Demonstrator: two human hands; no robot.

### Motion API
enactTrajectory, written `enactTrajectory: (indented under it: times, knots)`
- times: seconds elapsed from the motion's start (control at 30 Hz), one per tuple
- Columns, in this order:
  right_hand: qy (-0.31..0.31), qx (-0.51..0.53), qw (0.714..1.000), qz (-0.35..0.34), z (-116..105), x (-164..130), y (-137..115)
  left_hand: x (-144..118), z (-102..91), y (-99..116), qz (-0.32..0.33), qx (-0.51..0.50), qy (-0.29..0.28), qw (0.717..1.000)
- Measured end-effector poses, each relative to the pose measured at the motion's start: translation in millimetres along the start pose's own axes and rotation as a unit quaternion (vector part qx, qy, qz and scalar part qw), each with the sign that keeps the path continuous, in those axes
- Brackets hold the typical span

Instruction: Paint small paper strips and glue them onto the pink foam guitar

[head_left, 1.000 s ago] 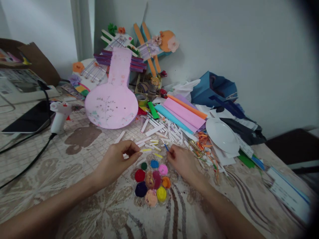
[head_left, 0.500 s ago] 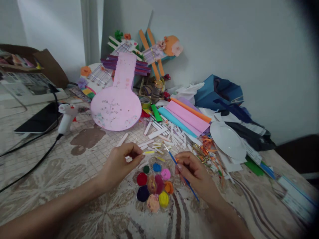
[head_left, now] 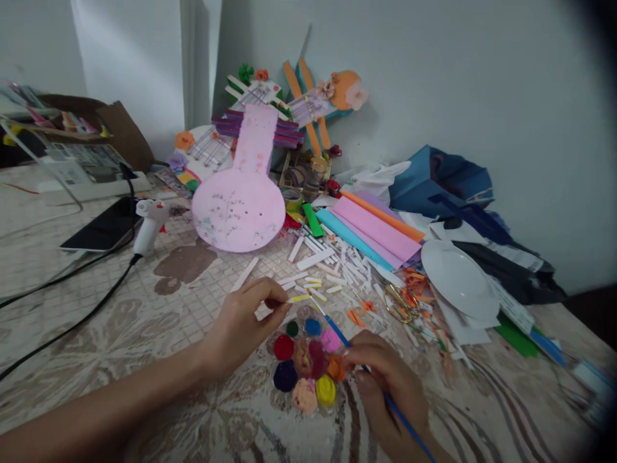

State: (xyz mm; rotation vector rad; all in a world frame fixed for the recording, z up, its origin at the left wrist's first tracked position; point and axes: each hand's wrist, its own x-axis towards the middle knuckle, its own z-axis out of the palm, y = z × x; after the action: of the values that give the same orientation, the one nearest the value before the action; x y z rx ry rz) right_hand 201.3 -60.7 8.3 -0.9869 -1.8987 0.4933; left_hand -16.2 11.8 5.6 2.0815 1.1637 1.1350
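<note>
— What does the right hand [head_left: 385, 386] hold?

— A thin blue paintbrush [head_left: 337, 331]. The fingers are closed around its handle, and the handle runs past the hand toward the lower edge of the picture. The brush end points up and to the left, and its tip lies just beside a small yellow paper strip [head_left: 299, 298].

— And the left hand [head_left: 245, 321]?

— It pinches that yellow strip between thumb and forefinger, just above the worktop [head_left: 144, 334]. The strip is short, narrow and flat, with one end free toward the brush.

— Where is the paint?

— A clear paint palette [head_left: 306, 360] lies on the worktop between the two hands. It has small round wells: red, dark blue, green, blue, pink, orange, yellow, and pale peach in front. The colours look thick and partly mixed in the middle.

— What is behind it?

— Many white paper strips [head_left: 328, 257] are scattered there, then coloured paper sheets [head_left: 376, 228], and a white plate [head_left: 457, 280] to the right. A pink paddle-shaped board [head_left: 241, 206] stands near the wall, and a white glue gun [head_left: 149, 222] lies to the left.
</note>
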Motion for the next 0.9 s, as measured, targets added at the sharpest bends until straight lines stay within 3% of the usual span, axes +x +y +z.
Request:
enactTrajectory:
  times: [0.1, 0.33, 0.57, 0.77, 0.9]
  knots:
    - [-0.013, -0.03, 0.999, -0.005, 2.1, -3.3, -5.8, 0.3, -0.2, 1.5, -0.002, 0.003, 0.003, 1.0]
    - [0.025, -0.032, 0.999, 0.015, 7.3, -2.1, -9.6, -0.7, 0.6, -1.7, 0.022, 0.002, -0.002, 1.0]
    - [-0.02, -0.07, 0.996, -0.058, 3.2, 3.7, -7.0, -2.4, 3.4, -6.9, 0.068, -0.001, 0.014, 0.998]
    - [0.0, -0.13, 0.99, -0.061, 0.9, 1.4, -5.7, -2.1, 3.9, -8.2, 0.064, 0.013, 0.019, 0.998]
    - [-0.018, -0.109, 0.991, -0.071, 2.9, 3.3, -7.6, -1.7, 3.9, -8.2, 0.066, 0.009, 0.017, 0.998]
